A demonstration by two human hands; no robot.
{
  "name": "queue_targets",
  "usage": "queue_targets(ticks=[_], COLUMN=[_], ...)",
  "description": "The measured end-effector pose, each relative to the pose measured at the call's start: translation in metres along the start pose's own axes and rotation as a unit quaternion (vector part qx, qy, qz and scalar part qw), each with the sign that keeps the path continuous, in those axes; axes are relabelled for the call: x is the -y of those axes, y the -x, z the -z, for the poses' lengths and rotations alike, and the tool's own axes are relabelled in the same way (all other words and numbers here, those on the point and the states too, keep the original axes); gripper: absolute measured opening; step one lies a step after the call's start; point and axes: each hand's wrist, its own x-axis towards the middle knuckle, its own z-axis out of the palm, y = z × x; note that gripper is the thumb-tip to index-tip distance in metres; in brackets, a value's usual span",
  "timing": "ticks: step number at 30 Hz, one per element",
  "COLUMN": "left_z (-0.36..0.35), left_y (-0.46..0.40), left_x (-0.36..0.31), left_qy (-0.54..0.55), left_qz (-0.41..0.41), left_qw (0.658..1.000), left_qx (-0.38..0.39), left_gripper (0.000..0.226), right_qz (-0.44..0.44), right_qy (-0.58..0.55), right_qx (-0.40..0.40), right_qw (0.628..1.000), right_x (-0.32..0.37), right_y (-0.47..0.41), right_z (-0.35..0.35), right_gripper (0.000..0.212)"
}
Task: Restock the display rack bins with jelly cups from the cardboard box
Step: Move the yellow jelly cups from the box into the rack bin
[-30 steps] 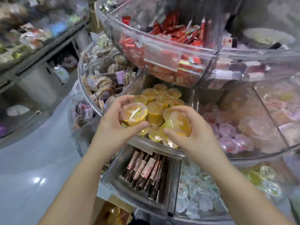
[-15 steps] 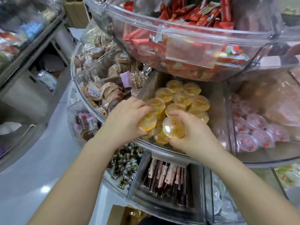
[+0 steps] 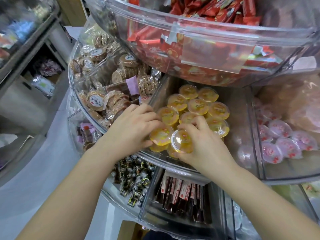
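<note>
Several orange jelly cups (image 3: 199,105) fill a clear bin (image 3: 240,118) on the middle tier of the round display rack. My left hand (image 3: 133,129) grips an orange jelly cup (image 3: 160,135) at the bin's front edge. Beside it, my right hand (image 3: 202,144) holds another orange jelly cup (image 3: 181,140), fingers curled over its rim. Both held cups touch the pile at the front of the bin. Only a corner of a cardboard box (image 3: 126,229) shows at the bottom edge.
Above hangs a clear bin of red wrapped snacks (image 3: 199,40). Wrapped round cookies (image 3: 103,94) fill the bin to the left, pink jelly cups (image 3: 284,141) the bin to the right. Below sit dark candies (image 3: 135,179) and stick packs (image 3: 181,193). A shelf unit (image 3: 26,66) stands left.
Both hands have lowered from above the bin, carrying one orange cup each down to the pile at the bin's front. The camera has moved closer and tilted down.
</note>
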Motion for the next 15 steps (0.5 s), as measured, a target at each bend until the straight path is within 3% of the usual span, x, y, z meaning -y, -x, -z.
queue_targets(ticks=[5,15], left_z=[-0.0059,-0.0038], left_y=[-0.0019,-0.0023], left_x=[0.0030,0.0041], left_qy=[-0.003,0.031], left_qz=[-0.014,-0.019], left_qw=[1.000,0.999], left_qx=[-0.010,-0.010], left_gripper=[0.054,0.055], right_qz=[0.017,0.044], right_qy=[0.042,0.036], right_qx=[-0.005,-0.004], right_qw=[0.999,0.998], right_x=[0.0012,0.0092], right_y=[-0.0033,-0.0074], right_z=[-0.0011,-0.0049], right_gripper=[0.069,0.055])
